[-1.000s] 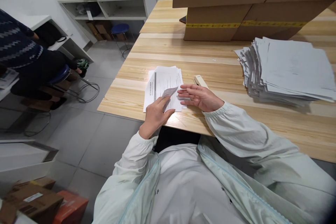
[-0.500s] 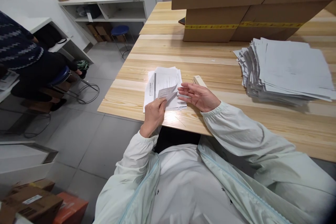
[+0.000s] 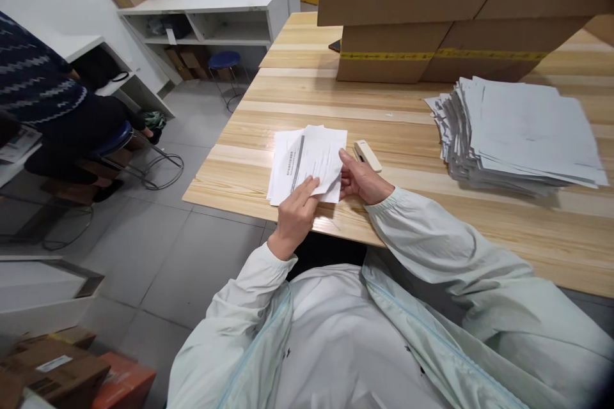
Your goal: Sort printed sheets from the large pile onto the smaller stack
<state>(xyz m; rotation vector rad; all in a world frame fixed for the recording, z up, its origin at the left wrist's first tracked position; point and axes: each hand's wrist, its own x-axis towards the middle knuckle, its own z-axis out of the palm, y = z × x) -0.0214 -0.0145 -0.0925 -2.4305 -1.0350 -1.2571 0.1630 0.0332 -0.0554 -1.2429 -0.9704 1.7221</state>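
A small pile of printed paper sheets point(image 3: 283, 169) lies near the table's front edge. Its upper printed sheet point(image 3: 319, 150) is shifted to the right and bends up a little along its right side. My left hand point(image 3: 296, 214) rests on the lower part of that sheet, fingers stretched out and lying on the paper. On the right edge, my right hand point(image 3: 365, 180) pinches the sheet, thumb above and the other fingers partly hidden beside or below it. Just beyond my right hand sits a cream-coloured stapler point(image 3: 368, 156), touching neither the paper nor, as far as I can see, my fingers.
A tall, uneven paper stack point(image 3: 532, 121) stands on the wooden table point(image 3: 230, 172) to the right. Large cardboard boxes point(image 3: 388, 64) rise behind it. At the left, a person point(image 3: 43, 83) sits on a blue stool point(image 3: 115, 140). Cartons point(image 3: 62, 364) lie on the floor, lower left.
My right hand has gone from spread fingers beside the paper to pinching its right edge. The folded-up corner is laid down, and my left hand has moved right, fingers now stretched out.
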